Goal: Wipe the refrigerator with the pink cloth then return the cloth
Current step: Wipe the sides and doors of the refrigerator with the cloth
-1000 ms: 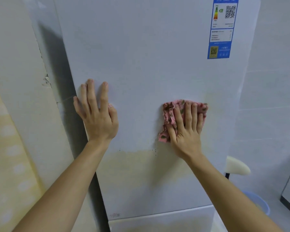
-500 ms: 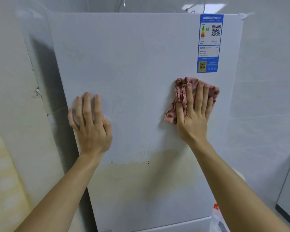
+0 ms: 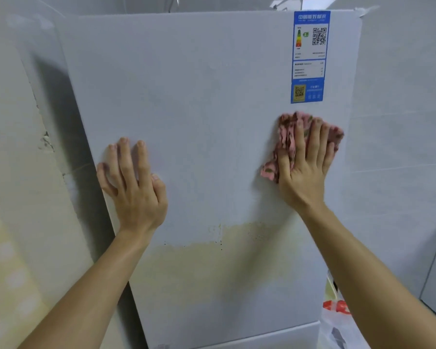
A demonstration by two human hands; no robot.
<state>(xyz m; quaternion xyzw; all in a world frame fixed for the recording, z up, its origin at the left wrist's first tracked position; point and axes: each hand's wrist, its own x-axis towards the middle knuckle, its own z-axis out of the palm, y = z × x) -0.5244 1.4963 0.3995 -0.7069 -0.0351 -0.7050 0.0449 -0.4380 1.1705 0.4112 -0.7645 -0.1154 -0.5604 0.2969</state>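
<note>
Right hand (image 3: 305,170): flat, fingers straight, pressing crumpled pink cloth (image 3: 287,142) on refrigerator door (image 3: 199,96), below blue energy label (image 3: 309,56).
Left hand (image 3: 134,187): splayed flat on smooth door, holding nothing.
Stain (image 3: 207,258): yellowish patch.

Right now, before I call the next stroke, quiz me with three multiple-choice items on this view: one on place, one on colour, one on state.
1. Where on the refrigerator door is the pink cloth?
A) just below the blue label
B) at the door's bottom edge
C) on the door's left edge

2. What colour is the stained band low on the door?
A) red
B) yellowish
C) black

3. How is the left hand?
A) gripping the cloth
B) hanging at the person's side
C) flat on the door, holding nothing

Answers:
1 A, the right hand presses it just under the label's lower edge.
2 B, a pale yellow patch runs below both hands.
3 C, its fingers lie spread and straight on bare door.
</note>
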